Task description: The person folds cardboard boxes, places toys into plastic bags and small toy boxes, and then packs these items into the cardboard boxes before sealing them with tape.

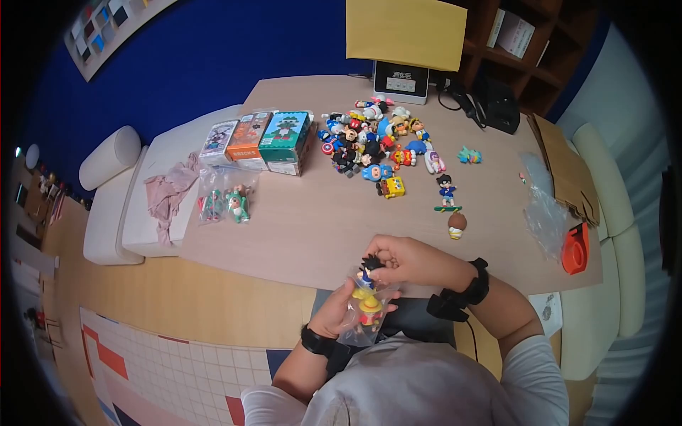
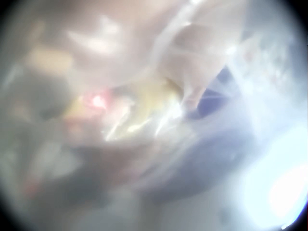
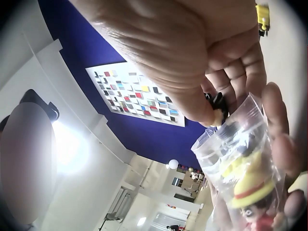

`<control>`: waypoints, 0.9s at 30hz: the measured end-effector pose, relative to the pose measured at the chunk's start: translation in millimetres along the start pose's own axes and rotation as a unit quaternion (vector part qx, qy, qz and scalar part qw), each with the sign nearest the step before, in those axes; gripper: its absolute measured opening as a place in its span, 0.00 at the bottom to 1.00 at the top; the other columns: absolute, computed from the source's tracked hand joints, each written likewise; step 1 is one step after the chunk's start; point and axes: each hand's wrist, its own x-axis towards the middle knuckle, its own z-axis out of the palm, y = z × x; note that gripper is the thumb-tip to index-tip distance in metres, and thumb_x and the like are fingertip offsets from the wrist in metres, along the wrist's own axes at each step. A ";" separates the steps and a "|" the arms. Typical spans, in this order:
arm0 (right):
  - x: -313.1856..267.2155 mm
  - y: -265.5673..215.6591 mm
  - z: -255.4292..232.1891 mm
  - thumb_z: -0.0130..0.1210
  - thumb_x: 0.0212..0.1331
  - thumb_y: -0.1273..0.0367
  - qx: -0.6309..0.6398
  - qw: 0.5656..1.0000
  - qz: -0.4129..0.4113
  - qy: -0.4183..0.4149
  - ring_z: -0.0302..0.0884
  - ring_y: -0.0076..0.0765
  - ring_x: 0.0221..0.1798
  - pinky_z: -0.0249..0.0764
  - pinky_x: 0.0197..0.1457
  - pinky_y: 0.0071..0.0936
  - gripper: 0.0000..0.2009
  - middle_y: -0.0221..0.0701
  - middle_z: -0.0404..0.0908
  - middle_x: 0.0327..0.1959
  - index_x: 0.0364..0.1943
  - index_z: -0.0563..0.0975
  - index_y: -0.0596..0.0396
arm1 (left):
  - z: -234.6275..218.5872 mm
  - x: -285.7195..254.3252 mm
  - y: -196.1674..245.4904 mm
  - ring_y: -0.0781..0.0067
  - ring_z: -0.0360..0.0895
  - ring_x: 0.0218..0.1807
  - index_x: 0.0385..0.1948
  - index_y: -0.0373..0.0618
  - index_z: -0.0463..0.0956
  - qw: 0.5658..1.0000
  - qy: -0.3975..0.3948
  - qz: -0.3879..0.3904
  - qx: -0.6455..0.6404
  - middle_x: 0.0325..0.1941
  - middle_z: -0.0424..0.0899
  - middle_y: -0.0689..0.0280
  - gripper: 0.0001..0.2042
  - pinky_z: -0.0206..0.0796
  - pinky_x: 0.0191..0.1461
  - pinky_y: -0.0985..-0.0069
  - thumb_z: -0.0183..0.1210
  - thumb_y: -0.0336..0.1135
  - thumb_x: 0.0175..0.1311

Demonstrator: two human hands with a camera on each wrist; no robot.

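My left hand [image 1: 332, 314] holds a clear plastic bag [image 3: 207, 149] in front of my body. Inside the bag is a toy figure with a yellow straw hat [image 3: 252, 193] and red clothes, with another yellow piece above it. At the bag's mouth my right hand [image 1: 408, 260] pinches a small figure with spiky black hair [image 1: 370, 263]; its lower part is in the bag. In the right wrist view most of this figure is hidden by the thumb and fingers. The left wrist view is blurred, with the bag's plastic [image 2: 163, 120] close to the camera.
A pile of toy figures [image 1: 366, 135] covers the table's [image 1: 305, 220] back middle. Boxed toys [image 1: 284, 138] and bagged figures [image 1: 238, 204] sit left. A skateboard figure [image 1: 446, 192] and brown-haired figure [image 1: 457, 226] stand nearer. Plastic wrap [image 1: 545, 220] and an orange object [image 1: 575, 250] lie right.
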 end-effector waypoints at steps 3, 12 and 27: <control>-6.8 -9.8 -0.9 0.53 0.57 0.72 -0.015 0.999 0.037 -0.034 0.69 0.16 0.24 0.64 0.27 0.16 0.11 0.28 0.74 0.24 0.40 0.67 0.61 | -4.7 3.1 -1.2 0.58 0.69 0.57 0.62 0.43 0.53 1.000 -0.011 0.006 0.021 0.57 0.67 0.56 0.29 0.62 0.60 0.60 0.44 0.53 0.65; -20.5 -8.8 5.0 0.53 0.58 0.72 -0.073 0.989 0.103 -0.081 0.74 0.19 0.27 0.70 0.31 0.18 0.10 0.29 0.75 0.23 0.40 0.67 0.61 | 9.0 9.3 3.4 0.73 0.71 0.51 0.57 0.37 0.60 0.970 0.023 -0.003 0.242 0.48 0.72 0.60 0.25 0.63 0.55 0.78 0.40 0.49 0.69; -35.7 -17.0 13.5 0.45 0.60 0.77 0.124 0.965 -0.139 0.186 0.75 0.28 0.42 0.73 0.42 0.25 0.16 0.37 0.71 0.45 0.52 0.61 0.60 | 87.2 49.6 38.1 0.73 0.64 0.59 0.60 0.37 0.53 0.911 0.087 0.137 0.380 0.56 0.67 0.60 0.25 0.57 0.60 0.75 0.50 0.36 0.65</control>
